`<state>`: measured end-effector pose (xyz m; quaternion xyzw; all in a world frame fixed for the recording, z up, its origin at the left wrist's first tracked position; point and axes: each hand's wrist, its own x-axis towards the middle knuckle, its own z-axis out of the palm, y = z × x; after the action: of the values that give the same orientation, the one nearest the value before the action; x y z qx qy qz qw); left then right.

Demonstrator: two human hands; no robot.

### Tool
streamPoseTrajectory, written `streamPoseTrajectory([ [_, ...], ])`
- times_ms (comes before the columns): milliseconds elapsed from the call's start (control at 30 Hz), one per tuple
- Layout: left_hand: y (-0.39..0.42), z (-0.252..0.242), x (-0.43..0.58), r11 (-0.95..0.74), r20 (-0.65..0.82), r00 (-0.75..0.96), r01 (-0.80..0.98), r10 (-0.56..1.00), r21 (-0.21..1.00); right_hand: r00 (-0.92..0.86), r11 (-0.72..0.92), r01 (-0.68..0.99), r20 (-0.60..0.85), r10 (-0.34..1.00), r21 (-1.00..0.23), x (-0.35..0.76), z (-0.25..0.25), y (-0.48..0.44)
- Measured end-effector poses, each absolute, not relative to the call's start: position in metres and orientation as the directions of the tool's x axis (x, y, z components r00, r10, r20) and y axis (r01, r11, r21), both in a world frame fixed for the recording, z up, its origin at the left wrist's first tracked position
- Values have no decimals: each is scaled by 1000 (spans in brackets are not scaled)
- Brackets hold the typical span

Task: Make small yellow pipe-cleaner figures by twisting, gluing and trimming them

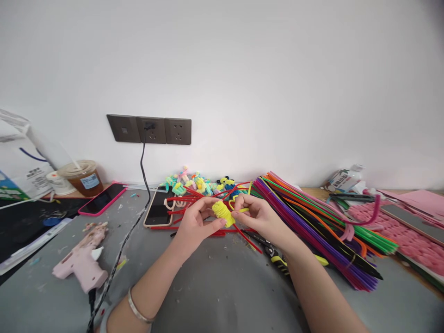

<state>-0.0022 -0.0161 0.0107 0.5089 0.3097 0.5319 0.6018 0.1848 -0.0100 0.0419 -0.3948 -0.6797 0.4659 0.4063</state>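
Observation:
My left hand (198, 219) pinches a wound yellow pipe cleaner piece (224, 212) between thumb and fingers, above the grey table mat. Close beside it, my right hand (258, 212) has thumb and forefinger closed on the loose yellow end (244, 209) of the pipe cleaner. Several red pipe cleaners (183, 199) lie behind and beneath the hands. Under my right wrist are pliers (272, 252) with black and yellow handles, partly hidden by the forearm.
Bundled colourful pipe cleaners (312, 222) lie to the right. Behind the hands are small fuzzy figures (199, 182) and a phone (158, 208). At left are a pink glue gun (83, 261), its black cord (133, 217), a pink-cased phone (103, 199) and an iced drink (83, 178).

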Motion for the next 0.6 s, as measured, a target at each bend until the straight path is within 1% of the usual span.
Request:
streamPoseTrajectory([
  [133,-17,10,-2,-82,167,247,-321,954,944,-355,246,164,175,918,-955,183,43,-10],
  [367,-18,12,-2,-83,175,259,-331,950,940,-352,293,185,215,911,-938,184,43,-10],
  [600,-18,12,-3,-17,134,272,-394,953,919,-332,316,154,252,909,-936,190,39,-9],
])
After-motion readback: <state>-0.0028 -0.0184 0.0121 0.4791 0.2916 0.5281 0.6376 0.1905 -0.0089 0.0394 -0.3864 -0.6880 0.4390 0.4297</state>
